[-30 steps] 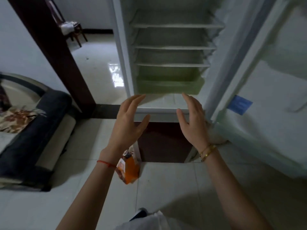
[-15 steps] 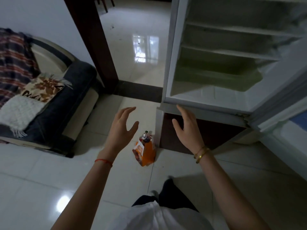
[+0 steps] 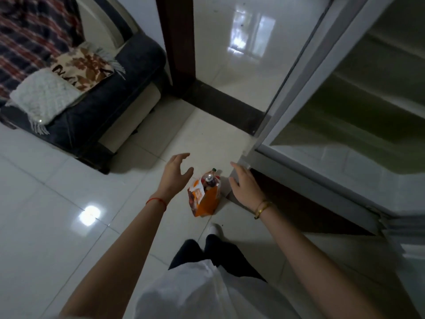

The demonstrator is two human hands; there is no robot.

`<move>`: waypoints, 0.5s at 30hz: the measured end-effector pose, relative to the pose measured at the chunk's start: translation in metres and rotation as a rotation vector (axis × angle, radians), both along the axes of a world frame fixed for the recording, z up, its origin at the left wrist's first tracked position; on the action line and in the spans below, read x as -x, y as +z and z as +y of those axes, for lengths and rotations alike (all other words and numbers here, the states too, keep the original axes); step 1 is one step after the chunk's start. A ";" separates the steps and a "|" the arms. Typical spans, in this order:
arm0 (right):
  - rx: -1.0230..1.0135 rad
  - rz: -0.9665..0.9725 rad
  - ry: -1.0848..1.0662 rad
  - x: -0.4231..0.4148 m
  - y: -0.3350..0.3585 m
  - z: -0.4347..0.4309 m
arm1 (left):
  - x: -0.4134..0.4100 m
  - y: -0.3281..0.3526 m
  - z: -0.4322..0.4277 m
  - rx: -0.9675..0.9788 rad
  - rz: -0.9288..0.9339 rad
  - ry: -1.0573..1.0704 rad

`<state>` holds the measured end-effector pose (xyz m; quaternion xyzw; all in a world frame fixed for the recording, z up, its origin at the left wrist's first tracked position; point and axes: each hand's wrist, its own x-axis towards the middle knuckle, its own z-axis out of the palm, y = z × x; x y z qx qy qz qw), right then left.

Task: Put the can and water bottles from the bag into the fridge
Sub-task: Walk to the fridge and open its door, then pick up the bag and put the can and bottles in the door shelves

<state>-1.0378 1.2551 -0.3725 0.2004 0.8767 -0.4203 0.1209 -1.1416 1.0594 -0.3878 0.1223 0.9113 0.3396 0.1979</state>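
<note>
Your left hand [image 3: 174,176]: arm stretched forward and down, fingers spread and loosely curved, holding nothing, just left of the bag [image 3: 205,200]. Your right hand [image 3: 246,187]: fingers straight, close together, empty, just right of it. Bag: orange, upright on the floor [image 3: 69,180] by the open fridge [image 3: 296,88]; can [image 3: 209,178] top shows inside.

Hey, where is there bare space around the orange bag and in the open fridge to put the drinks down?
The fridge's white bottom level, between its front lip and the green drawer, looks bare. So do the floor tiles between the sofa and the bag. It is tight between the bag and the fridge's corner, where the right hand is.
</note>
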 end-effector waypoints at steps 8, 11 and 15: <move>-0.005 -0.176 0.101 0.095 -0.097 -0.002 | 0.054 -0.096 0.016 0.033 -0.126 0.197; -0.034 -0.219 0.091 0.126 -0.159 0.000 | 0.068 -0.157 0.018 0.083 -0.185 0.283; -0.078 -0.259 0.037 0.163 -0.253 0.011 | 0.082 -0.241 0.021 0.112 -0.277 0.351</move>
